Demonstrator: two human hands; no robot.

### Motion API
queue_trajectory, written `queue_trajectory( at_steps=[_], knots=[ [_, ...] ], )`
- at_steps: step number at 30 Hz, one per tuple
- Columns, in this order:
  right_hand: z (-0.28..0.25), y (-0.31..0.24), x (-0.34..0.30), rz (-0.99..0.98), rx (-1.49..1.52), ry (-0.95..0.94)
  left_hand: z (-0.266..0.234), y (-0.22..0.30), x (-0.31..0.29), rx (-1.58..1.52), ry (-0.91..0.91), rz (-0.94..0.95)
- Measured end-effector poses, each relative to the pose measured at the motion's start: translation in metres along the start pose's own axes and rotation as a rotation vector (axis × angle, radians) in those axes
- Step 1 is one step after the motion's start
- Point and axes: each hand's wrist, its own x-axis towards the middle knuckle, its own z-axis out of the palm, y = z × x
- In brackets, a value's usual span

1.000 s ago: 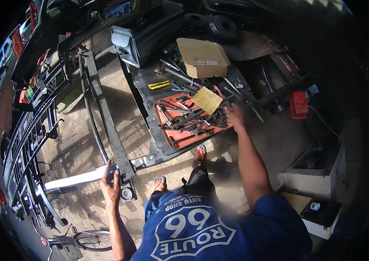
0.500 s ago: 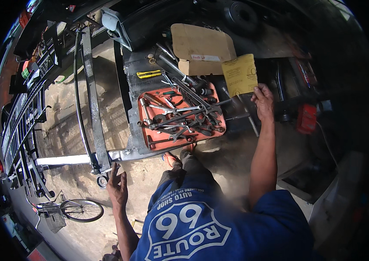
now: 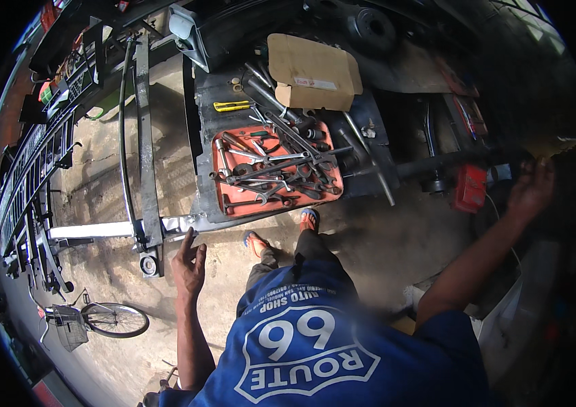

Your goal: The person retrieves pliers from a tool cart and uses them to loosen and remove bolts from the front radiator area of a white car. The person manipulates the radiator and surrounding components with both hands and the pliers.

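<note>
Off at the dark right side, my right hand [image 3: 532,190] is stretched out with its fingers closed on a yellow sheet of sandpaper [image 3: 559,145], which is mostly lost in shadow. My left hand [image 3: 189,266] is raised just on my side of the pale metal rail [image 3: 91,231], index finger and thumb apart, holding nothing; whether its fingertip touches the rail I cannot tell. Ahead of me an orange tray [image 3: 332,192] bears a heap of wrenches [image 3: 271,164] and other hand tools. A yellow utility knife [image 3: 232,106] lies just beyond it.
Behind the tray lies a cardboard piece [image 3: 315,64], with a metal rod [image 3: 373,163] to its right. A red box-shaped thing [image 3: 470,188] sits near my right forearm. Long metal bars [image 3: 144,136] cross at left. A bicycle [image 3: 115,319] stands at lower left.
My right hand has swung out to the right with the sandpaper, away from the cardboard and into shadow. My left hand stays near the rail, slightly higher in view.
</note>
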Motion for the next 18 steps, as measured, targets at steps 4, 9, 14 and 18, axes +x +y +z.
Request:
queue_trajectory(
  at_steps=[4, 9, 14, 18],
  knots=[
    [0.001, 0.049, -0.014, 0.149, 0.082, -0.015, 0.018, -0.006, -0.03, -0.037, 0.113, 0.001],
    [-0.028, 0.106, 0.0, 0.262, 0.085, 0.017, 0.077, -0.052, -0.081, -0.088, 0.186, -0.185],
    [-0.06, 0.157, 0.003, 0.372, -0.308, -0.027, 0.148, -0.108, -0.158, 0.007, 0.011, -0.5],
    [-0.076, 0.189, -0.008, 0.416, -0.489, -0.283, 0.173, -0.112, -0.218, -0.042, -0.102, -0.826]
  ],
)
